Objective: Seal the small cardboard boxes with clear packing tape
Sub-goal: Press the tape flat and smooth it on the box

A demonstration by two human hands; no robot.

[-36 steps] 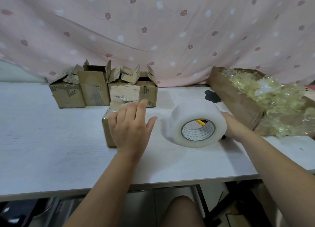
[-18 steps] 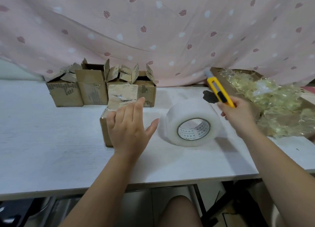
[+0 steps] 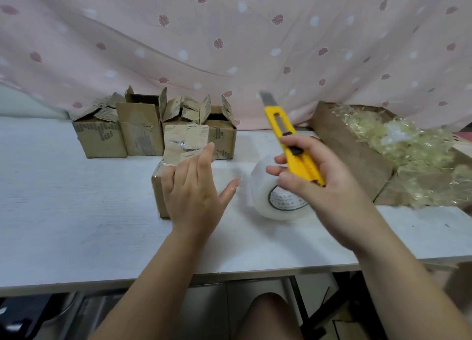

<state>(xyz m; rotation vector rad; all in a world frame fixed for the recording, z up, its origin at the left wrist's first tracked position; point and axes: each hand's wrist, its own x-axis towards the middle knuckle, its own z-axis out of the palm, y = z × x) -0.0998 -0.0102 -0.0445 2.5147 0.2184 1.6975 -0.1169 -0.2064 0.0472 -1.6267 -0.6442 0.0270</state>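
Our left hand [image 3: 194,194] lies flat, fingers straight, on the taped box [image 3: 184,145]. Our right hand [image 3: 319,184] grips the knife [image 3: 293,145] above the roll [image 3: 265,199]. Beyond the left hand, four boxes [image 3: 143,135] stand open, not yet sealed.

Draped across the whole back: pale pink fabric sheet [image 3: 229,46] printed with dark red leaves and white dots, folds sagging down to the far edge of a white wood-grain surface [image 3: 63,199]. At the right, resting on that surface just beside the fabric: large open brown cardboard carton [image 3: 344,145], left wall slanting, heaped with crumpled yellowish transparent plastic scraps [image 3: 408,145], some spilling onto its near flap. In front of the carton, well apart from it: small dark speck [image 3: 447,225]. Beneath the front edge: black metal frame bars [image 3: 298,296], crossing at an angle. Far left, under the fabric's hem: strip of pale grey wall [image 3: 25,104].
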